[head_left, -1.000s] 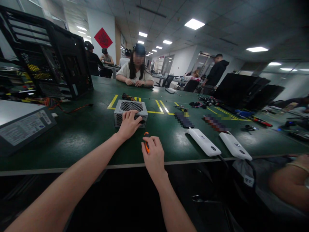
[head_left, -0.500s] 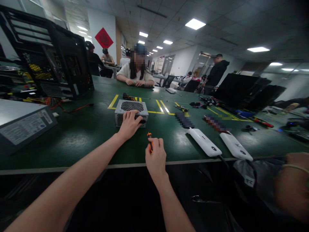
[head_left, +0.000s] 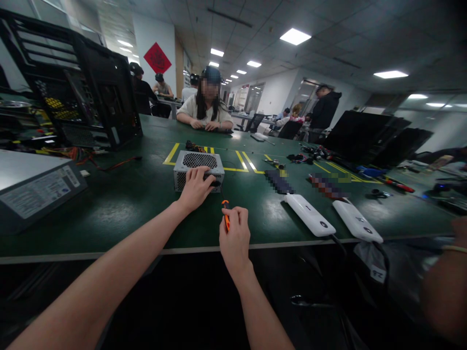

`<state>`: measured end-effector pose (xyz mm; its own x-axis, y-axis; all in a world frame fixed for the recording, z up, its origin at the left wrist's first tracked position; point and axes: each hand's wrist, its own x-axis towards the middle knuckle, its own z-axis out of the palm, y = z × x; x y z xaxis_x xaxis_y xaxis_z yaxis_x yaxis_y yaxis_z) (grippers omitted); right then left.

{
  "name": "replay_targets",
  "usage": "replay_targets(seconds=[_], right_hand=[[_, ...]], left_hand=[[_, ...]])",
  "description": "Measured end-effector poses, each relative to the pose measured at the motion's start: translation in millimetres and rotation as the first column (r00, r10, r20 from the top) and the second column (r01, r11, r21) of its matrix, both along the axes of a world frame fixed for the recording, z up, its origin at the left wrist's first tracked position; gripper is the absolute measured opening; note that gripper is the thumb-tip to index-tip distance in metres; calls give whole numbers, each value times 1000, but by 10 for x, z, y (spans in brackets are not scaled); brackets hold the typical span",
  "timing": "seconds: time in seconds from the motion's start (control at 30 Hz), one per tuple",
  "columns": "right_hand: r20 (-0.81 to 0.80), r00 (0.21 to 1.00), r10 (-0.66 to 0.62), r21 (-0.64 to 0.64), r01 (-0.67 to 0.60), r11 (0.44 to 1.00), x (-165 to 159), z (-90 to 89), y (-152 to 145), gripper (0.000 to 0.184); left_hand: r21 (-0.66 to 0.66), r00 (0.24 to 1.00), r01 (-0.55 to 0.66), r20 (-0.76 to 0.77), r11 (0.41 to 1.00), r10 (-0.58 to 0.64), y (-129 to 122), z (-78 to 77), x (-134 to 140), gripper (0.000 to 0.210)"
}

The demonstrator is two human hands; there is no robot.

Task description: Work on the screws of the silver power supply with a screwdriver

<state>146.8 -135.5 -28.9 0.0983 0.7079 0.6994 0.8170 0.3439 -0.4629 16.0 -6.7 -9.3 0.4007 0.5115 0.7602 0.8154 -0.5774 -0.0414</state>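
Note:
A small silver computer power supply (head_left: 201, 158) with a honeycomb vent on top stands on the green table. Over its near side lies my left hand (head_left: 195, 189), fingers bent against the case and holding it. Beside those fingertips is a dark piece (head_left: 216, 183) that I cannot make out. My right hand (head_left: 235, 238) is closed around the orange and black handle of a screwdriver (head_left: 226, 222). Its thin shaft points at the near right corner of the power supply; whether the tip touches a screw cannot be seen.
A black computer case (head_left: 105, 107) and a larger labelled silver box (head_left: 40, 189) are at left. Two white power banks (head_left: 309, 215) lie at right, with cables and tools behind. Across the table (head_left: 146, 214) sits a person; another person's arm (head_left: 447, 282) is at lower right.
My right hand and the screwdriver handle have shifted slightly toward me and left, the handle appearing turned a little. My left hand has stayed put. The neighbour's arm at right has moved.

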Motion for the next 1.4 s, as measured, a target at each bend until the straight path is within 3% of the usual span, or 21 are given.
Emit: replay_targets(seconds=[0.1, 0.27, 0.37, 0.53, 0.63, 0.83, 1.07, 1.23, 1.4], right_hand=[[-47, 997, 53, -9, -53, 999, -1, 38, -6, 18], [-68, 994, 89, -152, -98, 983, -9, 149, -23, 39], [-90, 994, 55, -206, -73, 976, 1, 174, -19, 33], [61, 997, 38, -80, -33, 996, 36, 135, 17, 17], [93, 996, 12, -93, -4, 996, 40, 130, 22, 16], [40, 999, -8, -145, 14, 989, 12, 170, -3, 30], [155, 986, -55, 28, 51, 998, 52, 84, 47, 13], [170, 982, -77, 5, 77, 997, 58, 66, 44, 17], [48, 997, -68, -68, 71, 995, 69, 83, 4, 15]], left_hand=[[3, 1000, 0, 4, 1000, 0, -5, 1, -1, 18], [-6, 1000, 12, 29, 1000, -12, -11, 4, -3, 16], [-13, 999, 17, 31, 1000, -17, -6, 4, -6, 17], [-26, 999, 27, 33, 999, -26, 1, -1, -7, 19], [-19, 999, 21, 25, 1000, -20, -2, 0, -6, 18], [2, 1000, 6, 4, 1000, -6, -6, 6, -10, 18], [-2, 1000, 5, 8, 1000, -5, 0, 0, -8, 18], [-11, 1000, 11, 11, 1000, -11, 0, 1, -2, 17], [-7, 1000, -6, -5, 1000, 6, 2, 1, -8, 18]])
